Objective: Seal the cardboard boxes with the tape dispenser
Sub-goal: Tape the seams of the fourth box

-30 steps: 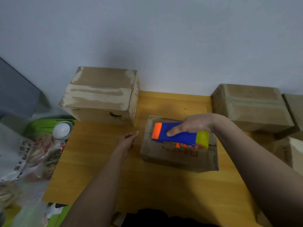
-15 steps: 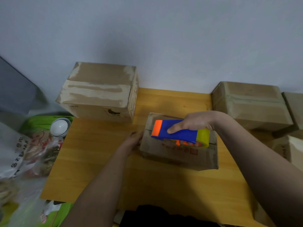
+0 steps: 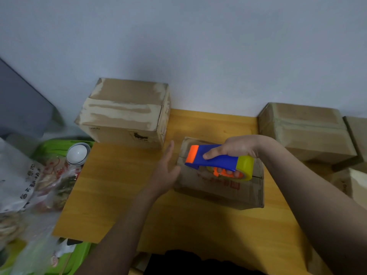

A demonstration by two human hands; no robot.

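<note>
A small cardboard box (image 3: 224, 190) with red print lies in the middle of the wooden table (image 3: 119, 195). My right hand (image 3: 236, 148) grips a blue, orange and yellow tape dispenser (image 3: 216, 160) over the box's top, its orange end pointing left. My left hand (image 3: 166, 169) is at the box's left side, fingers straight and pointing up, palm toward the box. Whether the palm touches the box is unclear.
A larger taped box (image 3: 125, 114) stands at the back left against the wall. More boxes (image 3: 305, 130) sit at the right. Left of the table are plastic bags (image 3: 29, 187), a green item (image 3: 55, 147) and a white bulb-like object (image 3: 77, 153).
My left hand drew back slightly from the box's left end and its fingers straightened upward. The dispenser stays over the box top, barely shifted.
</note>
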